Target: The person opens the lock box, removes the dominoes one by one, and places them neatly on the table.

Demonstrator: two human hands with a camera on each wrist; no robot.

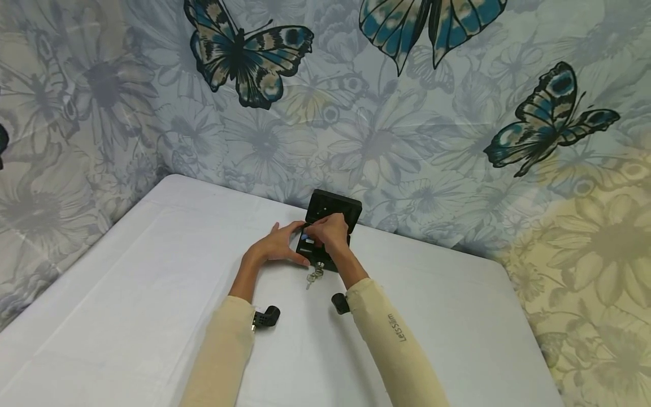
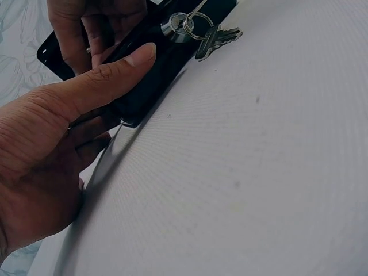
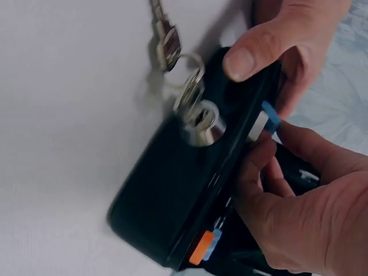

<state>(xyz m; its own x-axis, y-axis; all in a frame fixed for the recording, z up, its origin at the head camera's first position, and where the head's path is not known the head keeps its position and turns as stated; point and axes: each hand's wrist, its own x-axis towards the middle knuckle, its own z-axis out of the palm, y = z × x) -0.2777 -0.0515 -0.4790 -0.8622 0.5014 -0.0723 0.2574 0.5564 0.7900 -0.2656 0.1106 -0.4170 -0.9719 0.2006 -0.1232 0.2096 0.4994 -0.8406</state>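
A black lock box (image 1: 305, 249) stands with its lid (image 1: 317, 206) raised. My left hand (image 1: 274, 246) grips its left side, the thumb (image 2: 109, 80) lying along the front wall and the other fingers behind. My right hand (image 1: 330, 232) reaches into the box from above, fingers bent. At its fingertips, a small blue-and-white block (image 3: 260, 123) shows just above the rim, pinched near the left end. Keys (image 3: 169, 46) on a ring hang from the silver lock (image 3: 204, 123) in the front wall. Much of the inside is hidden by the right hand.
An orange-and-blue piece (image 3: 201, 247) pokes up at the box's other end. The box stands near the back edge of a table with a white cloth (image 1: 152, 282), close to a wall hanging (image 1: 264, 141) with butterflies. A wrist camera (image 1: 267, 316) sits on the left sleeve.
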